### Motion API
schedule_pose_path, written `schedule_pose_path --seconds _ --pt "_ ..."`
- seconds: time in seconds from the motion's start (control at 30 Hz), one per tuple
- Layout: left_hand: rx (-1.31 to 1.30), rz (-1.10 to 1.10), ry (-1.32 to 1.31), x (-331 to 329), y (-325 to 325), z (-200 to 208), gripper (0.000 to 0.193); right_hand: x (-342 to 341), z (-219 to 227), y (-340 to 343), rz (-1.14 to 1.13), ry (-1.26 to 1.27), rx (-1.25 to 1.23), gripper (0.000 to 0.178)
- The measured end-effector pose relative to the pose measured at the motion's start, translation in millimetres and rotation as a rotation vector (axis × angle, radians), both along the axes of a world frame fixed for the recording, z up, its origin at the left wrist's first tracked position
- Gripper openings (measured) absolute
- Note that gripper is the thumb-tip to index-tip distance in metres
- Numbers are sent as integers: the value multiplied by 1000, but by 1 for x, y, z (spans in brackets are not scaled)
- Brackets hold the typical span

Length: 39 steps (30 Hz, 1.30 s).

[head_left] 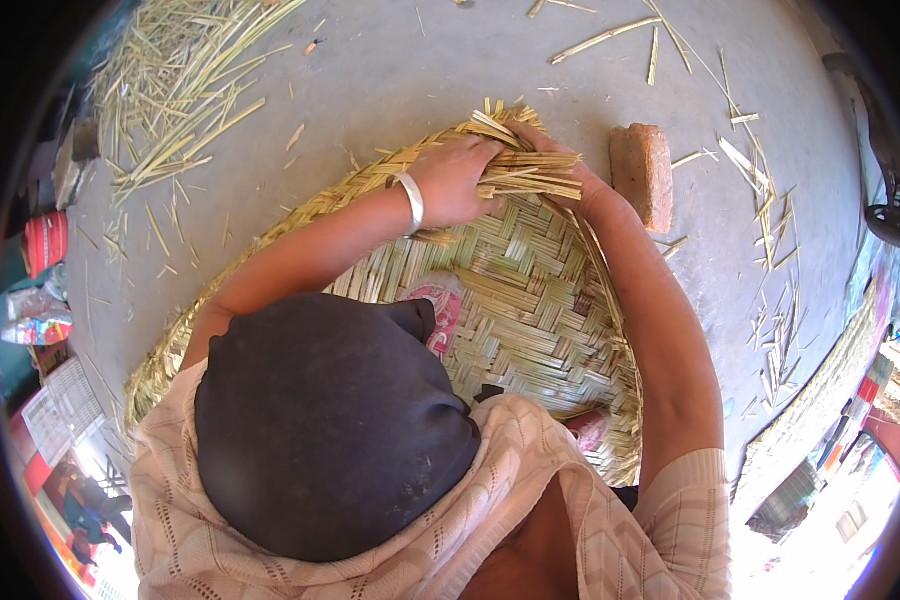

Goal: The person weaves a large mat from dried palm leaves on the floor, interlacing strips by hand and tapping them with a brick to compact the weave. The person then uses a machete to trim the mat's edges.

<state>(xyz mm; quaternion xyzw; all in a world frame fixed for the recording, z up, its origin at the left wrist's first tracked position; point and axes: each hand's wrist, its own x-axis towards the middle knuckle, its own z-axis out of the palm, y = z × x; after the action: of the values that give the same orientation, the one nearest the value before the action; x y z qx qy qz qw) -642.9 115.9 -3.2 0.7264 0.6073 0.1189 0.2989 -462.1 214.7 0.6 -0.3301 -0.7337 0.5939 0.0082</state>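
Observation:
A large woven straw mat (530,290) with a raised, thick braided edge lies in front of me, its weave in a zigzag pattern. At the far corner of that edge, my left hand (452,182), with a pale bangle at the wrist, is closed on a bundle of flat straw strips (535,175). From the other side my right hand (570,180) is closed around the same bundle, its fingers partly hidden behind the straw. The cut strip ends stick out to the right between the two hands. A pink shoe (444,305) rests on the mat.
Just right of my right hand stands a reddish brick (641,177). A heap of loose straw (185,85) lies at the far left, with scattered strips (770,210) along the right floor. Bags and a red item (45,243) sit at the left edge.

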Motion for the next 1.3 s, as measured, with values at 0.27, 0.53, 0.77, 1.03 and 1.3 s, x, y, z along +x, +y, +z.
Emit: schedule_pose_path --seconds 0.27,0.53,0.77,1.03,1.3 --pt "133 185 107 11 1 -6 30 -4 -18 1 -22 57 178 45" --pt "129 340 33 0 11 0 22 -7 -17 0 -63 -242 235 46" --pt "140 497 -81 -1 14 -2 26 -3 -17 3 -150 -113 222 48" --pt "94 549 -111 -6 16 -12 33 -5 -12 3 -106 -164 216 52" --pt "37 598 -192 -16 27 -11 37 -6 -18 -8 -93 -88 408 44"
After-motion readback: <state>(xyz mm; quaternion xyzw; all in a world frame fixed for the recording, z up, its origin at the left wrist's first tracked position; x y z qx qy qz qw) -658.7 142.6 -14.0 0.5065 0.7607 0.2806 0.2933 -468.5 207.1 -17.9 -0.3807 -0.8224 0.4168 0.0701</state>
